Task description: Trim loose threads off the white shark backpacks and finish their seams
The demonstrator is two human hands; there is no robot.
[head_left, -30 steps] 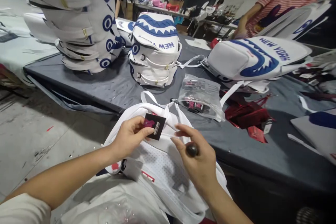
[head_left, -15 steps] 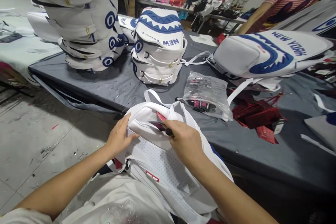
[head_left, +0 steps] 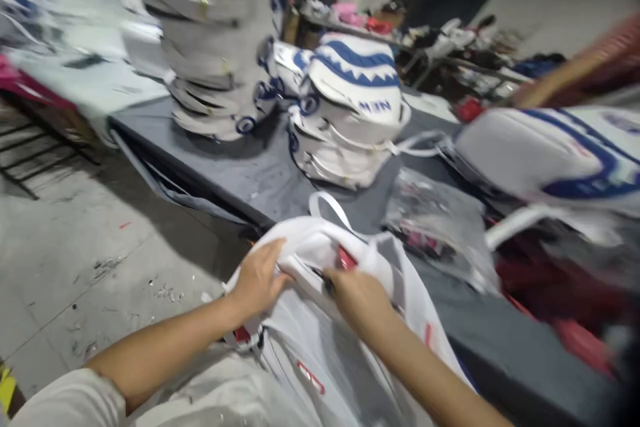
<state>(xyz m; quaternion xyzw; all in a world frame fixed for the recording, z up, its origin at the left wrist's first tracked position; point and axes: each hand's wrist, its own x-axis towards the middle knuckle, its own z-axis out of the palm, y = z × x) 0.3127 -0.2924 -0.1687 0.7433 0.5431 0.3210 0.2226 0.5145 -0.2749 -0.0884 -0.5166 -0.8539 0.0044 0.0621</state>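
A white backpack (head_left: 320, 320) leans on my lap against the table edge, its back panel and straps facing me. My left hand (head_left: 260, 280) grips its upper left edge, thumb on the near side and fingers over the fabric. In my right hand (head_left: 357, 290), the fingers are closed round a small dark tool (head_left: 329, 285) with a black handle end. The tool is at the seam near the top of the backpack; its tip is mostly hidden and blurred. Just beyond my right fingers shows a red tag (head_left: 346, 257).
On the grey-covered table (head_left: 240, 177) stand a tall stack of white bags (head_left: 215, 47) and a shorter stack of backpacks (head_left: 345, 120). A clear plastic bag (head_left: 440, 220), another backpack (head_left: 540, 147) and red items (head_left: 560, 280) lie rightward. A person's arm (head_left: 565, 77) shows behind.
The view has swung left and blurred, so everything sits further right and lower. The tool has moved closer to the seam, with less of its tip showing. Both hands keep their grips.
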